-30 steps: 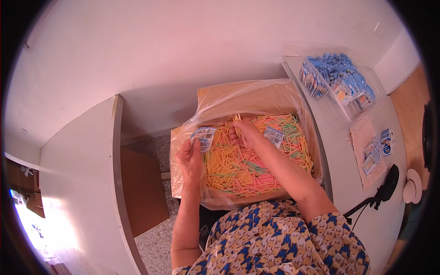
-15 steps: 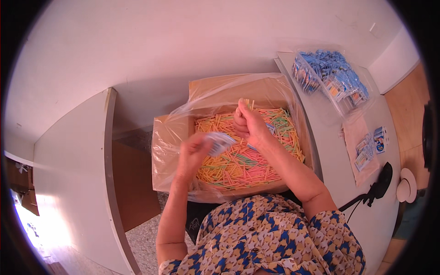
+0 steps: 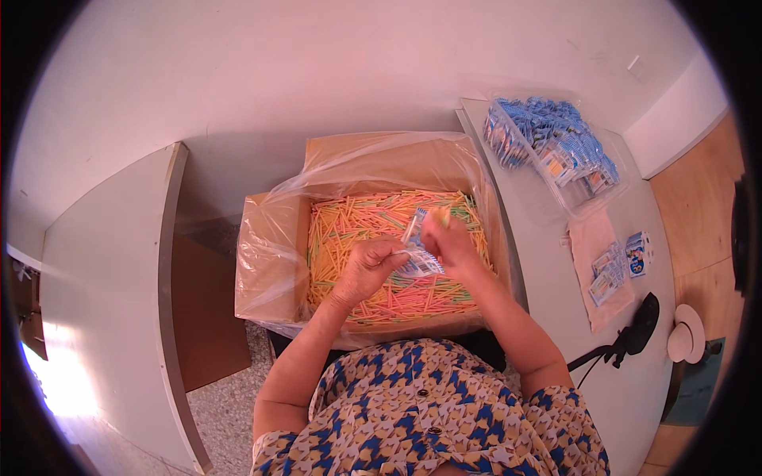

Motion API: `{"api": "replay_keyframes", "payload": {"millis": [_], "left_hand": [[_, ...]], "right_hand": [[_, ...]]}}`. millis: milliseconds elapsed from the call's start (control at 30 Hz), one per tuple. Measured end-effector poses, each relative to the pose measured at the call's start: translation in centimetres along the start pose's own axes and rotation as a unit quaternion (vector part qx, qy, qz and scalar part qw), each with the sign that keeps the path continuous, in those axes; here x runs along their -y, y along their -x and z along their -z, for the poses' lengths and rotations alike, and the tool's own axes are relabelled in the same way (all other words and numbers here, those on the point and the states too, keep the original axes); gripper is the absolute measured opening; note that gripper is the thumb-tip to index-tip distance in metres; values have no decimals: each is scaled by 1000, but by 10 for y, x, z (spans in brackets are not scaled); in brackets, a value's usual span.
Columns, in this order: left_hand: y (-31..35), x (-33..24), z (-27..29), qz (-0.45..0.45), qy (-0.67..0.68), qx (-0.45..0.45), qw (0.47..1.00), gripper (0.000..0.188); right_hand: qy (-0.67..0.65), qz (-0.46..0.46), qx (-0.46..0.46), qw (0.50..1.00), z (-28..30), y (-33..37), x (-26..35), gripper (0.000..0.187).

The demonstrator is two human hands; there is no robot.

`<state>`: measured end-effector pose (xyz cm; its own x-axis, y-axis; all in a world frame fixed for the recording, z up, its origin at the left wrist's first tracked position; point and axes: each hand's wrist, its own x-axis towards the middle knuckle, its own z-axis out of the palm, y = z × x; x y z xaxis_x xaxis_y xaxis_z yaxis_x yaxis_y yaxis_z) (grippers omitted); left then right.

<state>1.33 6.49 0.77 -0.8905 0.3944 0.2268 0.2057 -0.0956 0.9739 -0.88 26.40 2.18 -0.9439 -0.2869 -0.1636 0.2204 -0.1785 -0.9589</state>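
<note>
Over an open carton (image 3: 274,262) lined with clear plastic, both my hands work close together. My left hand (image 3: 369,270) pinches the edge of a small clear plastic bag (image 3: 422,265) with blue printing. Just right of the bag is my right hand (image 3: 451,244), closed and slightly blurred, with a few yellow-green thin sticks (image 3: 441,214) poking out at its top. Loose short sticks (image 3: 349,218) in yellow, orange, pink and green fill the carton. Another small blue-printed bag (image 3: 413,225) lies on them behind my hands.
On the grey table (image 3: 548,262) at the right stands a clear plastic bin (image 3: 548,170) heaped with blue-printed packets. Nearer lie a pink cloth (image 3: 591,230), some packets (image 3: 609,274) and a blue card (image 3: 637,254). A black clamp-like stand (image 3: 635,329) sits by the front. A grey panel (image 3: 167,317) rises at left.
My left hand has moved right with the bag, now beside my right hand. My right hand has come down toward the bag, still holding the sticks. The whole view has shifted slightly.
</note>
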Motion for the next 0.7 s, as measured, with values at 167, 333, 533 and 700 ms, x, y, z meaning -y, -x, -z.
{"api": "replay_keyframes", "payload": {"millis": [167, 333, 533, 700], "left_hand": [[-8, 10, -10, -6, -24, 59, 998, 9], [-11, 23, -11, -29, -34, 52, 998, 11], [-13, 17, -5, 98, 81, -15, 992, 15], [-14, 18, 0, 164, 127, -27, 978, 16]], "right_hand": [[130, 77, -5, 989, -6, 11, -17, 33], [137, 38, -69, 987, -13, 14, 6, 39], [114, 107, -184, 970, 4, 9, 17, 37], [133, 40, -202, 969, 11, 12, 36, 32]]}}
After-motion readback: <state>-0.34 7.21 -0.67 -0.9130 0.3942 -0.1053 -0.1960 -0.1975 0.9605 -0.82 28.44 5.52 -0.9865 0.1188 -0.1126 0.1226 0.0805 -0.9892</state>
